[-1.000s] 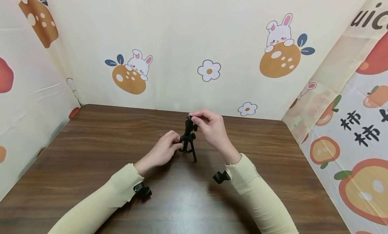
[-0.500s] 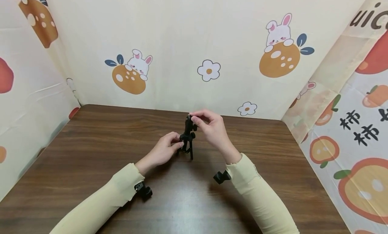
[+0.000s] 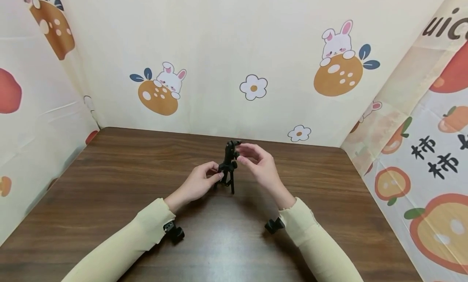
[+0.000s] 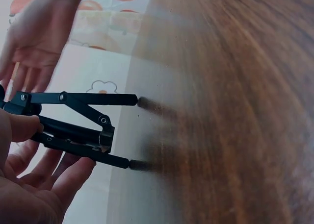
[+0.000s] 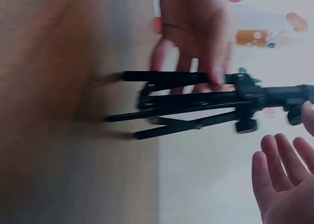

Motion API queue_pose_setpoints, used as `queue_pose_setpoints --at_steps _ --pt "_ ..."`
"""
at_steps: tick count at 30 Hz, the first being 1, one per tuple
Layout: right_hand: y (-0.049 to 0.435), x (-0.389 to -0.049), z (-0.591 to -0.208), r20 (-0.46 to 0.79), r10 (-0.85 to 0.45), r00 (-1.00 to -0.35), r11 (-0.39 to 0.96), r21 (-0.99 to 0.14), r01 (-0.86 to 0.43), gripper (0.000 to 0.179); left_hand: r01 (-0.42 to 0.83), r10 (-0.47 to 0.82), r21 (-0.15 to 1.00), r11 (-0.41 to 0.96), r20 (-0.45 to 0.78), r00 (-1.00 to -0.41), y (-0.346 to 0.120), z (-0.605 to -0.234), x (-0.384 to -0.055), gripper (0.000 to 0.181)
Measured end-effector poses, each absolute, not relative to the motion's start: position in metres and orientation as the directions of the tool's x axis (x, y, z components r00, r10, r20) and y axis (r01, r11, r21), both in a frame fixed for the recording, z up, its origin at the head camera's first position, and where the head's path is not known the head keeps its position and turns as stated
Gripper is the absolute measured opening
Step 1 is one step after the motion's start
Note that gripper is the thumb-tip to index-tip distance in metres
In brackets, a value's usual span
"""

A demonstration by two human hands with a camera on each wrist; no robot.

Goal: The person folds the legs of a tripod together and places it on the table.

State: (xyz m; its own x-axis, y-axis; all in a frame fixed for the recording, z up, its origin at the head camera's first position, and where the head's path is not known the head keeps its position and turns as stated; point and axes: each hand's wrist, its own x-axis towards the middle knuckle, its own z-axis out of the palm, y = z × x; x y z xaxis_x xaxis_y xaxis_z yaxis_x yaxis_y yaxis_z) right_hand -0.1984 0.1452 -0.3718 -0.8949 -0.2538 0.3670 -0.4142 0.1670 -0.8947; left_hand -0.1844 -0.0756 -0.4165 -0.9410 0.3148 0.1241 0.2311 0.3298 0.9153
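A small black tripod [image 3: 227,167] stands on its legs on the wooden table. My left hand [image 3: 199,180] holds it low down, thumb and fingers around a leg; the left wrist view shows the fingertips against the leg struts [image 4: 73,148]. At the upper right of the tripod is my right hand [image 3: 261,168], fingers loosely extended near its head. In the right wrist view those fingers [image 5: 279,165] are apart from the column, and the thumb lies close to a knob [image 5: 294,115]; contact there cannot be told. A short black piece sticks out to the right at the top.
The brown wooden table [image 3: 128,172] spreads around both hands. A cloth backdrop [image 3: 219,38] with printed rabbits and fruit rises behind its back edge. More printed cloth [image 3: 431,152] hangs on the right. A small black device [image 3: 174,232] sits at each wrist.
My right hand has let go of the tripod's top and moved slightly down and right. A piece at the top now points right. My left hand keeps its hold; the tripod has turned a little.
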Motion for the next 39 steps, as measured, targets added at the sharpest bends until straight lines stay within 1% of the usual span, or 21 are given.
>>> queue_pose_setpoints --at_steps 8,12,14,16,20,24,33,39 --pt "0.152 -0.193 -0.406 0.285 -0.262 -0.922 0.223 -0.912 -0.345 0.024 0.244 0.322 0.912 0.331 0.134 -0.937 -0.075 -0.416 -0.183 0.007" --pt "0.153 -0.19 -0.417 0.229 -0.256 -0.939 0.25 -0.923 -0.293 0.019 0.242 0.321 0.909 0.34 0.13 -0.938 -0.074 -0.414 -0.182 0.008" --pt "0.152 -0.189 -0.42 0.191 -0.277 -0.942 0.269 -0.925 -0.267 0.019 0.24 0.321 0.909 0.341 0.128 -0.938 -0.074 -0.413 -0.182 0.008" --pt "0.152 -0.188 -0.423 0.155 -0.326 -0.933 0.304 -0.917 -0.259 0.019 0.238 0.318 0.91 0.34 0.127 -0.94 -0.074 -0.413 -0.181 0.008" --pt "0.15 -0.19 -0.428 0.099 -0.443 -0.891 0.388 -0.875 -0.29 0.024 0.237 0.315 0.909 0.344 0.126 -0.941 -0.074 -0.412 -0.181 0.008" --pt "0.147 -0.191 -0.429 0.084 -0.493 -0.866 0.44 -0.835 -0.332 0.02 0.245 0.328 0.91 0.336 0.131 -0.935 -0.075 -0.412 -0.181 0.01" --pt "0.14 -0.196 -0.423 0.094 -0.465 -0.881 0.563 -0.736 -0.376 0.01 0.274 0.392 0.907 0.321 0.136 -0.91 -0.081 -0.416 -0.186 0.006" --pt "0.14 -0.201 -0.422 0.12 -0.456 -0.882 0.599 -0.692 -0.404 0.01 0.324 0.429 0.883 0.339 0.161 -0.889 -0.081 -0.414 -0.188 0.006"
